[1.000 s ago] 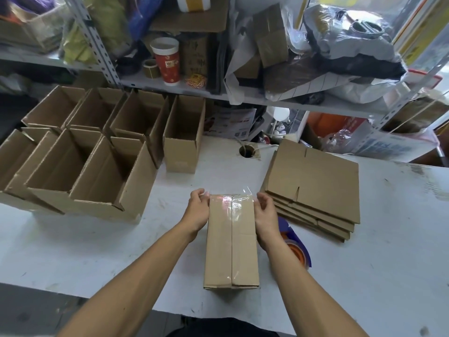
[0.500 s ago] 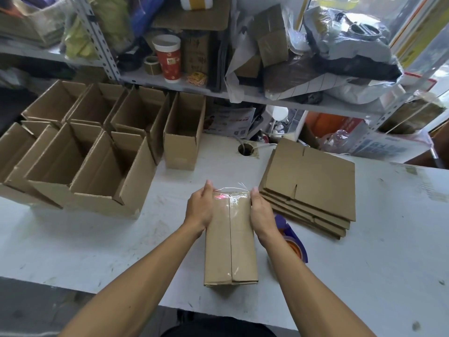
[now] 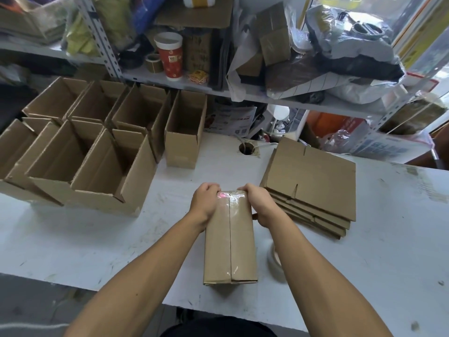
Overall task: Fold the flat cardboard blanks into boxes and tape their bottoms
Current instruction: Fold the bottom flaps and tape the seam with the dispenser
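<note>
- The white table (image 3: 364, 251) fills most of the view, its top scuffed, with a round cable hole (image 3: 246, 148) near its far edge.
- A metal shelf (image 3: 170, 80) stands behind the table, crowded with bags, cardboard and a red paper cup (image 3: 171, 57).
- A cluster of open boxes (image 3: 92, 152) sits on the far left of the table, packed side by side with their open tops up; one more open box (image 3: 185, 135) stands just to the right of the cluster.
- A stack of flat cardboard blanks (image 3: 313, 183) lies on the table right of centre, near the right hand.
- The box being taped (image 3: 229, 242) rests on the table in the middle, close to the near edge. Its long axis runs from the person toward the shelf, one short end at the table's near edge and the other pointing away. The closed bottom flaps face up, their seam running lengthwise down the middle under a strip of clear tape (image 3: 232, 203).
- The left hand (image 3: 204, 203) curls over the far left corner of the box, fingers bent down over the end and gripping it.
- The right hand (image 3: 261, 205) grips the far right corner the same way, fingers curled over the taped end and thumb along the side.
- A roll of tape (image 3: 275, 262) lies on the table just beside the box, partly hidden under the right forearm.
</note>
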